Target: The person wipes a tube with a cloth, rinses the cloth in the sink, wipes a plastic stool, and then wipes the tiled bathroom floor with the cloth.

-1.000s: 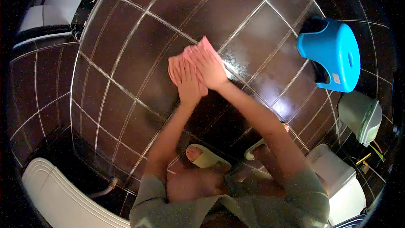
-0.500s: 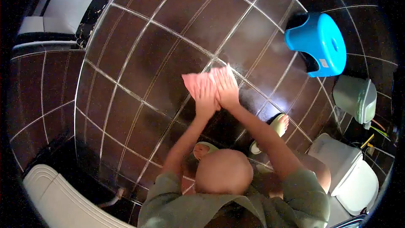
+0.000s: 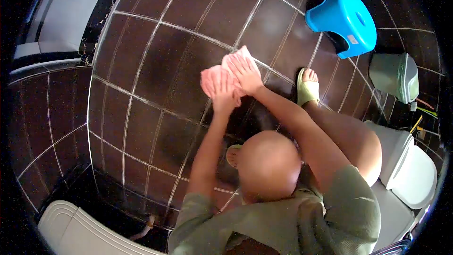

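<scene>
A pink cloth (image 3: 210,76) lies spread on the dark tiled floor (image 3: 184,56) near the middle of the view. My left hand (image 3: 223,95) presses flat on its left part, fingers stretched out and pointing up the frame. On the cloth's right part rests my right hand (image 3: 247,78), close beside the left one, its fingers also extended over the fabric. Both palms face down, and what lies under them is hidden.
A blue stool (image 3: 349,21) stands at the upper right, with a lidded bin (image 3: 389,73) below it. The toilet (image 3: 413,179) is at the lower right. My slippered foot (image 3: 308,89) is right of the cloth. A pale basin edge (image 3: 89,229) shows lower left.
Both hands and the cloth have moved up in the view. My right foot has stepped forward beside them. The view has shifted, and the stool appears farther up and left.
</scene>
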`<state>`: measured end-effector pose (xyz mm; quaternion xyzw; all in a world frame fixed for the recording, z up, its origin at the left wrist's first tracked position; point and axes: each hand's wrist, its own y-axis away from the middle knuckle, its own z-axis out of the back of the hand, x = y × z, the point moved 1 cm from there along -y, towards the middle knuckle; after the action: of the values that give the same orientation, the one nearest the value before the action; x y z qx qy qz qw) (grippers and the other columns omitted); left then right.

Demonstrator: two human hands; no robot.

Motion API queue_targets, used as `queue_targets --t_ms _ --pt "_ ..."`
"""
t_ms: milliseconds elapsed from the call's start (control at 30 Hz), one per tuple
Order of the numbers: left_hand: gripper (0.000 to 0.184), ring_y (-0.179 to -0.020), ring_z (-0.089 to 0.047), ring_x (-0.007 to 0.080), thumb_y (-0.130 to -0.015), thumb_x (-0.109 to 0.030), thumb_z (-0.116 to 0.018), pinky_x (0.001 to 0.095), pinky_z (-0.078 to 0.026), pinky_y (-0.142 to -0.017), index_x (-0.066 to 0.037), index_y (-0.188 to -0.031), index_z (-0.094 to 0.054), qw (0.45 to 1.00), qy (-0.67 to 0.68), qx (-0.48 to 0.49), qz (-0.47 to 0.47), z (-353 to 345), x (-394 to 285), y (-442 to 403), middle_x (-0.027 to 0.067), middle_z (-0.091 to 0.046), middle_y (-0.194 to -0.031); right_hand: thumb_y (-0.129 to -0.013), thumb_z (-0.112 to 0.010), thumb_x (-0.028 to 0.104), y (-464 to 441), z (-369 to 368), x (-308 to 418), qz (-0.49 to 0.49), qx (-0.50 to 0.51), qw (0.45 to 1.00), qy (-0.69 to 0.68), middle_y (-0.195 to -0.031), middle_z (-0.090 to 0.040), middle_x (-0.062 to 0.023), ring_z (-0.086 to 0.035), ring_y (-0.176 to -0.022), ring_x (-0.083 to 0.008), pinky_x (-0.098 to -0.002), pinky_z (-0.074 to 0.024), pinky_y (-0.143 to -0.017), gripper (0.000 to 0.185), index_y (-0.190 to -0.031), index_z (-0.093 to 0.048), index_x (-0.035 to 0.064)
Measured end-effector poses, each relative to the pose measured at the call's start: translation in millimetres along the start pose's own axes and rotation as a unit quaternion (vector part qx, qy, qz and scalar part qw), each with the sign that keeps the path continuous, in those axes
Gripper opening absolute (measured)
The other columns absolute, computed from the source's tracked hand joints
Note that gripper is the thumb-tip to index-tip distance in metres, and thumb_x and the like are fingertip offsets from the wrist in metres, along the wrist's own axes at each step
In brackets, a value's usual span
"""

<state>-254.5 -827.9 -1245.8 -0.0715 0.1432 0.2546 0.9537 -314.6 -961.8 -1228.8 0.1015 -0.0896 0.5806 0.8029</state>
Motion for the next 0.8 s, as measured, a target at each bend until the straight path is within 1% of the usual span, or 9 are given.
queue_targets --t_ms 100,200,300,333,400,500,533,633,800 --pt "0.069 -0.136 -0.017 0.0393 -0.079 -0.036 -0.054 0.0620 -0.016 -0.104 -0.012 -0.140 -0.033 0.998 -0.042 0.033 0.036 5.5 25.0 -29.2 0.0073 -0.024 -0.149 -0.079 -0.052 0.034 -45.8 -2.5 -10.2 0.064 -0.045 0.996 -0.032 -0.149 -0.022 -0.0100 -0.016 -0.139 -0.0297 -0.0497 -0.0112 -0.112 0.072 -0.143 -0.026 0.0127" --pt "0.069 -0.137 -0.017 0.0380 -0.079 -0.037 -0.054 0.0630 -0.018 -0.103 -0.013 -0.140 -0.032 0.997 -0.048 0.006 0.055 1.7 38.6 -50.1 0.0066 -0.024 -0.149 -0.085 -0.049 0.038 -84.9 3.2 -31.9 0.166 -0.018 0.983 -0.081 -0.150 -0.021 -0.0088 -0.015 -0.139 -0.0281 -0.0463 -0.0105 -0.113 0.068 -0.144 -0.024 0.0145" --pt "0.064 -0.136 -0.020 0.0345 -0.083 -0.038 -0.050 0.0643 -0.020 -0.101 -0.017 -0.140 -0.033 0.987 -0.143 0.045 0.058 14.9 22.1 -74.7 0.0044 -0.026 -0.148 -0.088 -0.047 0.040 -109.2 13.2 -67.9 0.269 0.038 0.962 -0.031 -0.150 -0.020 -0.0083 -0.015 -0.139 -0.0285 -0.0448 -0.0106 -0.113 0.066 -0.144 -0.024 0.0145" --pt "0.063 -0.136 -0.020 0.0335 -0.083 -0.039 -0.049 0.0649 -0.019 -0.101 -0.017 -0.141 -0.033 0.983 -0.160 0.065 0.054 12.1 16.1 -80.1 0.0033 -0.026 -0.148 -0.088 -0.047 0.040 -106.1 15.8 -78.9 0.232 0.040 0.969 -0.080 -0.150 -0.020 -0.0081 -0.015 -0.139 -0.0285 -0.0460 -0.0103 -0.113 0.066 -0.144 -0.023 0.0145" --pt "0.063 -0.137 -0.020 0.0306 -0.084 -0.042 -0.048 0.0667 -0.017 -0.101 -0.021 -0.141 -0.033 0.988 -0.047 0.147 0.028 -6.4 4.2 -96.8 -0.0003 -0.026 -0.148 -0.088 -0.047 0.041 -85.9 25.5 -101.0 0.147 0.044 0.973 -0.175 -0.150 -0.020 -0.0078 -0.016 -0.138 -0.0285 -0.0484 -0.0098 -0.112 0.066 -0.144 -0.023 0.0144" --pt "0.058 -0.137 -0.020 0.0279 -0.084 -0.045 -0.048 0.0673 -0.013 -0.102 -0.022 -0.136 -0.041 0.984 -0.007 0.161 -0.074 -41.6 -15.9 -120.5 -0.0024 -0.028 -0.148 -0.089 -0.044 0.042 -43.7 41.5 -132.0 -0.029 0.141 0.990 -0.002 -0.147 -0.026 -0.0103 -0.016 -0.137 -0.0363 -0.0571 -0.0034 -0.109 0.059 -0.139 -0.035 0.0132" --pt "0.056 -0.137 -0.020 0.0273 -0.083 -0.046 -0.049 0.0672 -0.011 -0.103 -0.022 -0.134 -0.045 0.981 -0.015 0.149 -0.122 -50.8 -29.5 -132.0 -0.0026 -0.029 -0.147 -0.088 -0.045 0.043 -27.5 35.7 -149.4 -0.032 0.019 0.998 -0.047 -0.148 -0.025 -0.0123 -0.015 -0.137 -0.0367 -0.0593 0.0005 -0.108 0.059 -0.139 -0.036 0.0131" --pt "0.062 -0.138 -0.018 0.0234 -0.079 -0.054 -0.045 0.0677 -0.007 -0.103 -0.029 -0.136 -0.041 0.973 -0.029 0.105 -0.203 -24.6 -78.2 -178.6 -0.0068 -0.028 -0.147 -0.085 -0.049 0.039 -3.4 49.3 -188.1 -0.105 -0.036 0.993 0.030 -0.148 -0.023 -0.0156 -0.015 -0.137 -0.0390 -0.0569 -0.0065 -0.109 0.062 -0.138 -0.036 0.0111" --pt "0.064 -0.138 -0.019 0.0210 -0.080 -0.054 -0.045 0.0629 -0.006 -0.106 -0.025 -0.137 -0.040 0.985 -0.048 0.035 -0.160 -52.9 -110.7 -238.5 -0.0050 -0.028 -0.147 -0.083 -0.051 0.038 -51.9 69.1 -258.1 -0.131 -0.123 0.983 0.045 -0.146 -0.027 -0.0151 -0.020 -0.136 -0.0369 -0.0498 -0.0144 -0.110 0.065 -0.138 -0.035 0.0085"
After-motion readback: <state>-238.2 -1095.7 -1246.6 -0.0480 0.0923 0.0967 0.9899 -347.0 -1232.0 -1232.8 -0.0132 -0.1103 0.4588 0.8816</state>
